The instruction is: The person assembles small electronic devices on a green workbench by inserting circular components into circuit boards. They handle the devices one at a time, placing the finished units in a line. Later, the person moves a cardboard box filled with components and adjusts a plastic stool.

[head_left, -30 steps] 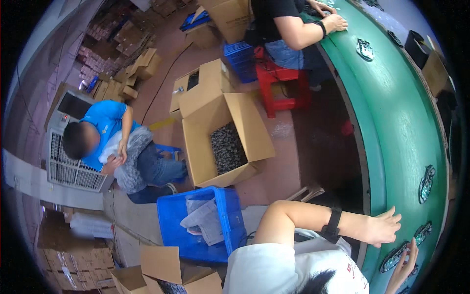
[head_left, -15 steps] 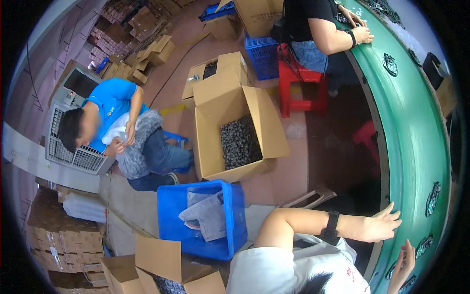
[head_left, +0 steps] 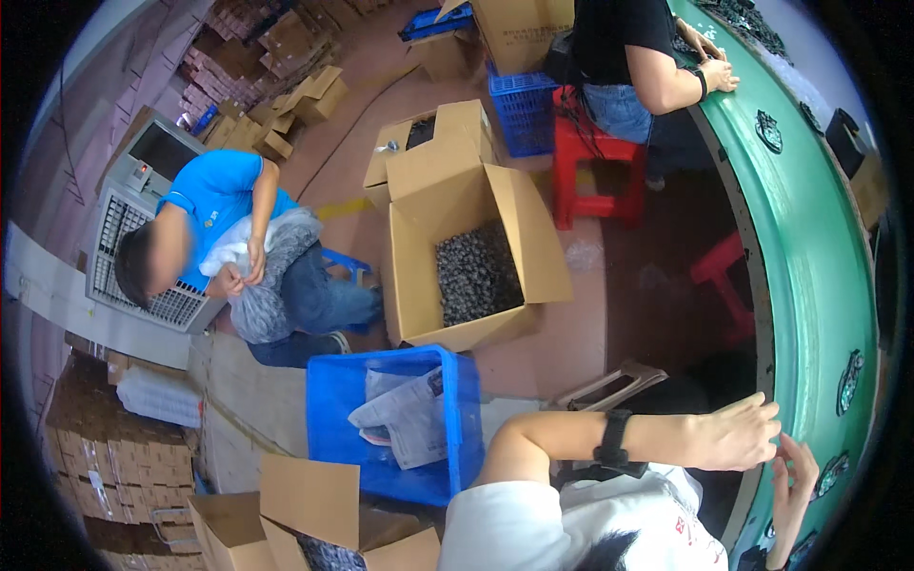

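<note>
My left hand (head_left: 731, 436), with a dark band on its wrist, hangs at the near edge of the green work surface (head_left: 809, 314). Its fingers are bent and drawn together, and anything inside them is hidden. Close against its fingertips is my right hand (head_left: 792, 481), its fingers loosely curved and apart, holding nothing visible. Beside the right hand lies a black, shiny, openwork piece (head_left: 832, 476) on the green surface. A similar piece (head_left: 850, 383) rests farther along, and another (head_left: 768, 131) lies near the far end.
A co-worker in black (head_left: 624, 57) sits on a red stool (head_left: 595, 176) at the surface. Left, a person in blue (head_left: 228, 205) handles a clear plastic bag (head_left: 262, 305). Between us stand a carton (head_left: 419, 257) of small dark parts and a blue bin (head_left: 328, 409) with paper.
My left hand's spread fingers have drawn together and bent. My right hand has moved up to meet its fingertips. The view has shifted slightly; the person in blue keeps handling the bag.
</note>
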Demonstrator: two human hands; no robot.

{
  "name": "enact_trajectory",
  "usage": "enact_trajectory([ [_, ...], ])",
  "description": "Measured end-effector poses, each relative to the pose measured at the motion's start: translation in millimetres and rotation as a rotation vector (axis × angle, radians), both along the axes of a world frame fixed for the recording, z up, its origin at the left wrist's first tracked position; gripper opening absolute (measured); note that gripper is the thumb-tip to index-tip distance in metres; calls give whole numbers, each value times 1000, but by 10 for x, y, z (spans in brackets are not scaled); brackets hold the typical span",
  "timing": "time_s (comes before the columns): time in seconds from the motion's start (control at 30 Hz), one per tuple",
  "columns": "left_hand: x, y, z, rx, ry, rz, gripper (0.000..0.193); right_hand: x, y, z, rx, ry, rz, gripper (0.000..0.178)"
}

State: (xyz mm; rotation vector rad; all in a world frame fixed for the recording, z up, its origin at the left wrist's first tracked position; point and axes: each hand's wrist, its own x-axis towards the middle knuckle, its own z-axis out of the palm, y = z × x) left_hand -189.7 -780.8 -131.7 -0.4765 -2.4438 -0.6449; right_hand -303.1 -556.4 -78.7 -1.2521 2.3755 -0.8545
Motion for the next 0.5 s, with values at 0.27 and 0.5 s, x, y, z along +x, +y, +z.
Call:
enact_trajectory([
  [0.27,156,91,-64,-85,17,-28,17,283,-198,229,34,162,193,39],
  [0.5,-97,376,-114,-151,-17,-204,16,126,655,491,150,113,-96,58],
])
